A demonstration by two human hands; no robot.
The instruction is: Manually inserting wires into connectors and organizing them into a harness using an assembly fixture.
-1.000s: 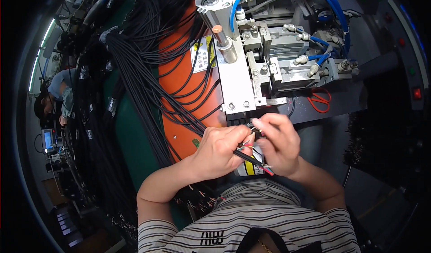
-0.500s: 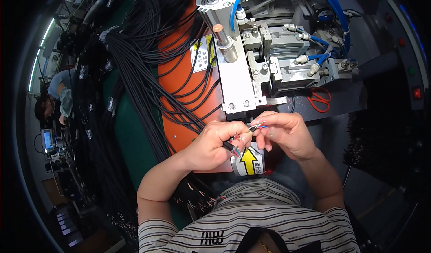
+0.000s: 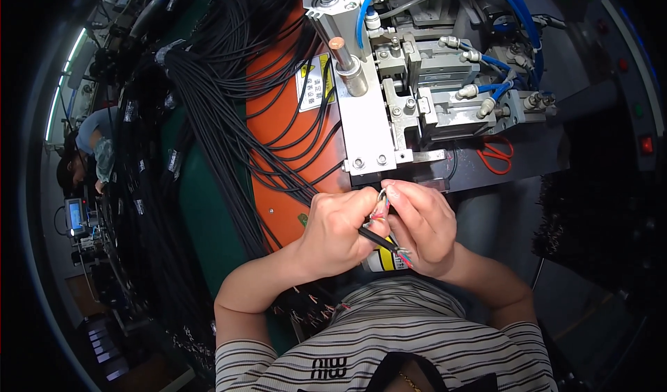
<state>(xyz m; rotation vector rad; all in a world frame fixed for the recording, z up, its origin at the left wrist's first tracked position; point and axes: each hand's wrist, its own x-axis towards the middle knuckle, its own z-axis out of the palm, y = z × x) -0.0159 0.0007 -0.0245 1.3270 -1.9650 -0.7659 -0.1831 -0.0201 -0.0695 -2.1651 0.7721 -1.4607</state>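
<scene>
My left hand point(image 3: 338, 226) is closed round a short black cable point(image 3: 377, 237), which slants out below its fingers. Thin coloured wires point(image 3: 403, 256) fan out from the cable's lower right end. Opposite it, my right hand point(image 3: 427, 226) pinches at more thin wires point(image 3: 382, 203) between thumb and forefinger, right against the left hand's fingertips. Whether these wires belong to the same cable is hidden by the fingers. Both hands are in front of the metal press point(image 3: 368, 128), just off its near end.
A thick bundle of black cables point(image 3: 215, 114) lies over the orange plate point(image 3: 267, 215) at left. Red-handled scissors point(image 3: 495, 156) rest on the dark bench at right. Blue air hoses point(image 3: 517, 17) curve over the press. Another person point(image 3: 97, 135) is at far left.
My right hand has come in closer to the left, and its fingers have drawn together on the wires. The black cable now points further down and right.
</scene>
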